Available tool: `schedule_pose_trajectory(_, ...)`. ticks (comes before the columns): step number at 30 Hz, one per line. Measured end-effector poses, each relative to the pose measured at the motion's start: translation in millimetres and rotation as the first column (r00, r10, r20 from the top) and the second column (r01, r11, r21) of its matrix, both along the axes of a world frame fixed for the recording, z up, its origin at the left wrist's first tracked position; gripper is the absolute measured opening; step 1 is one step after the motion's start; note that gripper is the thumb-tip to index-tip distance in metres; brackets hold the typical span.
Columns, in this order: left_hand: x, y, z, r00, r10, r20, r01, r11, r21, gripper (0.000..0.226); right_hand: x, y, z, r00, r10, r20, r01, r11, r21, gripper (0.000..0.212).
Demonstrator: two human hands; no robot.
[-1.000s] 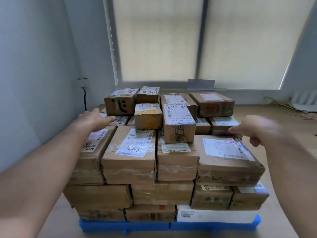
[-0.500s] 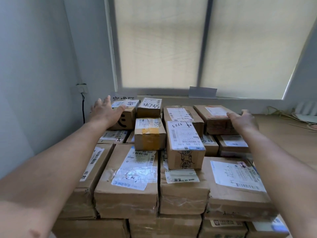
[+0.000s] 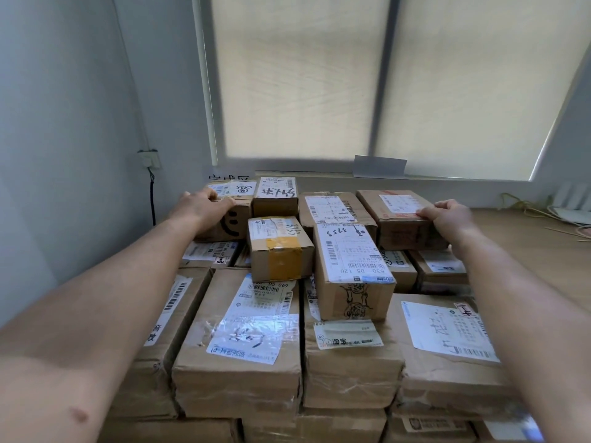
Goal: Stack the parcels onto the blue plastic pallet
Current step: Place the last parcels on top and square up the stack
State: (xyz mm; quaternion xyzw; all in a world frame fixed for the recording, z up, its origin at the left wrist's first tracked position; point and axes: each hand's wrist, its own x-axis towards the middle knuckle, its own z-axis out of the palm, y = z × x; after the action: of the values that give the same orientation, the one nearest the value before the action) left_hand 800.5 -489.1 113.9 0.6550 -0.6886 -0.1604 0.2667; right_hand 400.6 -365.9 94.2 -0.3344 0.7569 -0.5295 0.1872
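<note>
The left hand (image 3: 204, 207) curls its fingers over the smiley box (image 3: 228, 225). The right hand (image 3: 447, 215) curls its fingers over the far right box (image 3: 399, 219), maybe to squeeze the top row snug. The parcels (image 3: 236, 330) sit piled high, hiding the pallet.

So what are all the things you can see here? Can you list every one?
smiley-face parcel: one, brown, top back left.
yellow-taped parcel: one, brown, top middle.
doodle parcel: one, brown with white label, right of the yellow-taped parcel.
back-right parcel: one, brown, top back right.
other parcels: many, brown, stacked beneath and between.
window blinds: two, cream, behind the parcels.
wall socket: one, white, left wall, black cable hanging below.
left hand: one, fingers curled on the smiley-face parcel.
right hand: one, fingers gripping the back-right parcel.
</note>
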Motion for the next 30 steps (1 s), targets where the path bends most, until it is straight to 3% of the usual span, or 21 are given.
schedule_pose_trajectory(6,0.5,2.1,1.5,0.999,-0.011,-0.040,0.009,0.999,-0.047,0.043,3.6,8.0,7.1,0.998,-0.015,-0.054,0.013,0.999,-0.044,0.028)
schedule_pose_trajectory(12,1.6,0.3,2.6,1.000,-0.028,-0.011,0.029,1.000,0.012,0.062,2.6,16.6,3.4,0.998,0.004,-0.057,-0.002,0.999,0.041,0.029)
schedule_pose_trajectory(14,-0.5,2.0,4.4,0.998,-0.007,0.070,0.008,1.000,-0.005,0.070,7.7,18.7,9.9,0.986,0.001,-0.169,0.020,0.992,0.124,0.043)
schedule_pose_trajectory(16,-5.3,9.5,7.0,0.983,0.005,0.182,0.019,0.991,-0.130,0.073,19.1,21.9,20.3,0.917,-0.041,-0.398,0.117,0.979,0.169,0.062)
schedule_pose_trajectory(19,-13.3,29.2,8.0,0.935,-0.237,0.263,0.309,0.908,-0.282,0.083,49.8,29.3,39.9,0.836,0.024,-0.548,0.024,0.997,0.079,0.064)
schedule_pose_trajectory(21,-18.6,46.9,5.8,0.827,-0.457,0.327,0.529,0.830,-0.177,0.090,70.1,34.3,49.8,0.814,0.173,-0.555,-0.159,0.984,0.074,0.059)
schedule_pose_trajectory(23,-20.8,58.8,5.0,0.749,-0.554,0.363,0.605,0.796,-0.034,0.084,87.0,38.6,56.0,0.789,0.297,-0.537,-0.279,0.953,0.117,0.054)
schedule_pose_trajectory(26,-15.7,66.0,7.0,0.730,-0.616,0.296,0.627,0.776,0.069,0.081,100.0,39.0,56.2,0.763,0.366,-0.532,-0.306,0.931,0.201,0.046)
schedule_pose_trajectory(30,-8.3,73.1,7.5,0.723,-0.632,0.278,0.619,0.772,0.146,0.113,107.1,42.8,54.3,0.775,0.469,-0.423,-0.341,0.875,0.345,0.044)
